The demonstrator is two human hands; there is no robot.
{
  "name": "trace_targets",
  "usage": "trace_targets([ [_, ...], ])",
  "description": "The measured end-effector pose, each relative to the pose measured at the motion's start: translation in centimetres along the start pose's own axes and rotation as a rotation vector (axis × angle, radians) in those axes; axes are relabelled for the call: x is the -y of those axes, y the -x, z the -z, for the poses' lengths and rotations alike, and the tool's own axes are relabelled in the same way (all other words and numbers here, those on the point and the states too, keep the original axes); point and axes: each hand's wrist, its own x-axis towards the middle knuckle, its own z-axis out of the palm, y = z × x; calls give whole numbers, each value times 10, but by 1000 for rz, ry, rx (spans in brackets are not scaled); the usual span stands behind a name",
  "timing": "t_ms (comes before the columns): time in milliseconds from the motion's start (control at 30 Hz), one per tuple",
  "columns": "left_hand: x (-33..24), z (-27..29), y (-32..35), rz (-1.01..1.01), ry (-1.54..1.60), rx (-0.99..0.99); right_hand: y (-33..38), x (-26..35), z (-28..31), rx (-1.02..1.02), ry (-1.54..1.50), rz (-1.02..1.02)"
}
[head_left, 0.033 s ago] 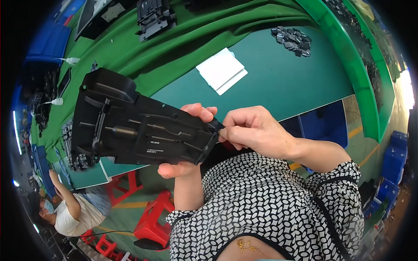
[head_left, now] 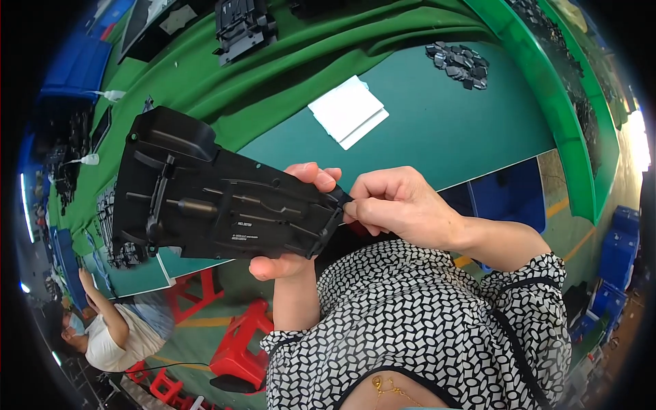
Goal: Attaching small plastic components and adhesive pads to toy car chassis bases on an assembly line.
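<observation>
A black moulded plastic chassis (head_left: pixel 198 198), like the underside of a toy vehicle, is held tilted above the table's near edge. It has ribs, raised channels and small white print, with its wide end to the left. My left hand (head_left: pixel 283 266) grips its narrow right end from beneath, thumb on the near side and fingertips over the far edge. At that narrow end, my right hand (head_left: pixel 393 205) is closed in a pinch, its thumb and forefinger against the black plastic. Whatever small thing lies between those fingertips is hidden.
White sheets or cards (head_left: pixel 348 113) lie on the green table (head_left: pixel 424 130), with a pile of small black parts (head_left: pixel 459 65) beyond. A green trough (head_left: pixel 547 89) of black parts borders the right. Another black assembly (head_left: pixel 242 31) rests far back. A person (head_left: pixel 130 335) works at lower left near red stools (head_left: pixel 242 345).
</observation>
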Motion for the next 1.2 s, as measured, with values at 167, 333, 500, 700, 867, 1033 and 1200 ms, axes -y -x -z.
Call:
trace_targets([
  [167, 6, -5, -5, -8, 54, 14, 3, 0, 4, -28, -25, 6],
  [333, -7, -8, 3, 52, 121, -402, 3, 4, 5, 95, 137, 6],
  [500, -16, -8, -9, 93, 289, -477, 21, 38, 64, -259, 459, 391],
  [700, -14, -6, -18, 171, 356, -540, 0, 48, 168, -730, 1078, 580],
  [867, -13, -9, -19, 173, 405, -516, -17, 43, 178, -688, 1378, 604],
  [1033, -14, -10, -19, 172, 377, -524, -19, 44, 185, -705, 1329, 606],
  [1200, -14, -10, -19, 175, 378, -529, -4, 57, 171, -591, 392, 368],
])
